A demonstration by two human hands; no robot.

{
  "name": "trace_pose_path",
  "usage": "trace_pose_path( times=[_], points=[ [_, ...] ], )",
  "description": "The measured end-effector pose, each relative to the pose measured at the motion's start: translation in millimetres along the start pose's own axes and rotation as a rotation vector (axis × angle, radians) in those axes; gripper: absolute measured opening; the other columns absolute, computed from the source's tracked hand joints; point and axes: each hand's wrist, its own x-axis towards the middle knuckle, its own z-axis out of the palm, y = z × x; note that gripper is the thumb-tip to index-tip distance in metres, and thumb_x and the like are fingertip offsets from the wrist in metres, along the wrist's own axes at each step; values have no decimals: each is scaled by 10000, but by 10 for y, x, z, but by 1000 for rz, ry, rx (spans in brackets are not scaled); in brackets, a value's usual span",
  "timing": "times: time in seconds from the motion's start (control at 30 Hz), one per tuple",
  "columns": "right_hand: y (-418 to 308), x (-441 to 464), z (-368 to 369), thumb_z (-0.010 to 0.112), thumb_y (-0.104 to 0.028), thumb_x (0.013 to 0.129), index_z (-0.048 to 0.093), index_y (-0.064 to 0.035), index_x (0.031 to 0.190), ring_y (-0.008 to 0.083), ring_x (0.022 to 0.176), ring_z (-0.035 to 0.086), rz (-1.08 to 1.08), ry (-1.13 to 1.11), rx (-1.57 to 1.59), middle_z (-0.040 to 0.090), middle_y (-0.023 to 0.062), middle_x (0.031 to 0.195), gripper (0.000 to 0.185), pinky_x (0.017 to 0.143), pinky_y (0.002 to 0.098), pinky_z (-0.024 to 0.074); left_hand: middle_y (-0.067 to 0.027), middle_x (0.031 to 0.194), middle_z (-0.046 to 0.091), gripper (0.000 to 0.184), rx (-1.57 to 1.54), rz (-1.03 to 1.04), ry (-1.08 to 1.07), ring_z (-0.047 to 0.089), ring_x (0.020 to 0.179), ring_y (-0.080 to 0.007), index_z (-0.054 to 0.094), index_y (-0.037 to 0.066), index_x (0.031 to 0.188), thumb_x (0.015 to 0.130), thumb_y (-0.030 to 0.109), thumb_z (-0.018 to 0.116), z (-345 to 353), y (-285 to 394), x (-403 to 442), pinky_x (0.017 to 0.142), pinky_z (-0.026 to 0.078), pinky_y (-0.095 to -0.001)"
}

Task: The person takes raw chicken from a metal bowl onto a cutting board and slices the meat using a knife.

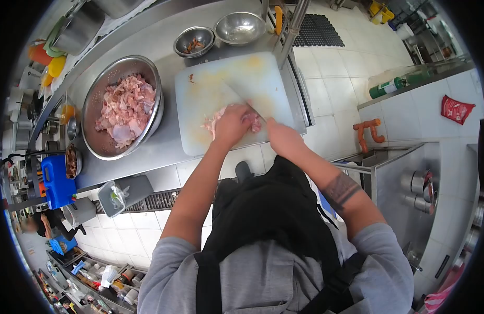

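On a white cutting board with yellowish stains lie pieces of raw meat. My left hand presses on the meat, its fingers bent over it. Just to the right, my right hand is closed round the handle of a knife, whose blade points up and left across the board beside my left fingers. A large perforated metal colander full of raw meat pieces stands left of the board.
Behind the board are a small metal bowl with reddish-brown bits and a larger metal bowl. A metal post rises at the back right corner. A blue jug stands at left, near a grey bin below the counter.
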Motion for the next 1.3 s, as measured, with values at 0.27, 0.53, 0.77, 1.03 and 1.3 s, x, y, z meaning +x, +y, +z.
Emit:
trace_pose_path(
  times=[0.27, 0.53, 0.77, 1.03, 1.3],
  points=[
    [72, -771, -485, 482, -59, 973, 515, 12, 1159, 493, 922, 726, 85, -149, -115, 729, 305, 942, 202, 811, 610, 561, -83, 1092, 732, 192, -71, -71, 139, 666, 1138, -318, 752, 101, 1014, 870, 227, 762, 68, 34, -77, 908, 560, -447],
    [-34, -541, -397, 491, -60, 970, 526, 28, 1147, 490, 937, 726, 70, -169, -87, 728, 312, 962, 201, 824, 586, 572, -64, 1131, 725, 206, 10, -62, 92, 678, 1133, -280, 750, 109, 990, 866, 274, 759, 151, -12, -26, 889, 567, -435],
    [55, 229, 62, 497, -113, 1006, 498, 19, 1137, 523, 900, 692, -82, -50, 47, 707, 317, 918, 186, 796, 638, 521, -71, 1136, 736, 240, 39, -81, 97, 681, 1136, -287, 763, 109, 1023, 852, 278, 770, 113, -14, -28, 921, 568, -431],
    [366, -847, -334, 477, -151, 1043, 516, 10, 1118, 517, 880, 704, 109, -201, -33, 720, 303, 918, 182, 792, 639, 535, -80, 1009, 725, 205, -44, -13, 213, 684, 1042, -310, 739, 96, 933, 852, 274, 800, 139, -66, -99, 841, 567, -446],
    [48, -816, -528, 490, -123, 1016, 522, 6, 1124, 511, 850, 711, 100, -194, -50, 722, 296, 884, 172, 776, 641, 541, -69, 1016, 721, 188, -5, 68, 241, 685, 1028, -297, 734, 97, 938, 827, 233, 804, 161, -85, -79, 819, 572, -440]
  ],
)
